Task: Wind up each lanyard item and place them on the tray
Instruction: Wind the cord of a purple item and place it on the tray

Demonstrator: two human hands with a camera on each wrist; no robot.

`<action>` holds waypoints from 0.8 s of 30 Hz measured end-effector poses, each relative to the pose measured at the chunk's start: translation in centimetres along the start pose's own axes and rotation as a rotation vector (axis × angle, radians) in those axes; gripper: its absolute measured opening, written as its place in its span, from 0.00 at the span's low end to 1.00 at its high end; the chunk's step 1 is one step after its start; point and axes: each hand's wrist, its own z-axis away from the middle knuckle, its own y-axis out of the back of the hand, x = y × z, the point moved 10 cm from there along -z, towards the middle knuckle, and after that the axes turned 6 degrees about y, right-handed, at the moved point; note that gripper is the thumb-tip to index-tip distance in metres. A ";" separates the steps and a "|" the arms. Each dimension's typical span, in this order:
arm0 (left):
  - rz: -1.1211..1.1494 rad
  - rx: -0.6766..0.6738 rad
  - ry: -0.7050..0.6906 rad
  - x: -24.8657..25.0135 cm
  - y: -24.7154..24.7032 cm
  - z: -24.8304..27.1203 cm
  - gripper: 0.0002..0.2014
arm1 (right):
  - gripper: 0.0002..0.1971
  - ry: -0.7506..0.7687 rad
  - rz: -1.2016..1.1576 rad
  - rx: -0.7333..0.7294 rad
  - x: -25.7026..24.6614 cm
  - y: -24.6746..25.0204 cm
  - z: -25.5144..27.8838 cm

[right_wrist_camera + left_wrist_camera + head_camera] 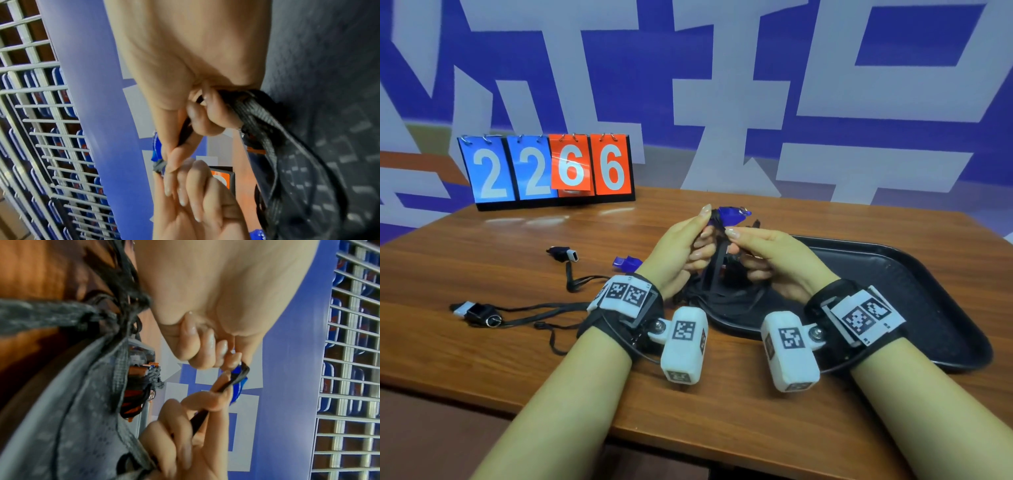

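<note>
Both hands are raised over the left end of the black tray [887,274]. My left hand [681,246] pinches a blue whistle [729,216] at its top, fingers curled round its black lanyard cord [236,380]. My right hand [767,251] grips the same cord [186,129] just below the whistle [155,149]. The cord's slack hangs down into a heap of black lanyards [722,298] on the tray's left edge. On the table to the left lie a second blue whistle [626,263] and two black-and-white lanyard items [563,254] [477,311] with loose cords.
A flip scoreboard [548,168] reading 2266 stands at the back left of the wooden table [482,246]. The loose cords trail across the table under my left wrist. A blue and white wall rises behind.
</note>
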 end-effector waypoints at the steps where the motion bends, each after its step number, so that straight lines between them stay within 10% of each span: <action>1: -0.007 -0.015 0.013 -0.2 -0.1 0.0 0.22 | 0.07 -0.032 -0.021 -0.002 0.4 0.1 0.0; 15: -0.188 -0.192 0.075 -1.0 -1.6 0.8 0.23 | 0.08 -0.276 -0.208 -0.002 3.0 0.5 0.9; 24: -0.322 -0.231 0.138 -1.8 -1.9 1.0 0.25 | 0.08 -0.017 -0.181 0.075 0.4 1.9 0.3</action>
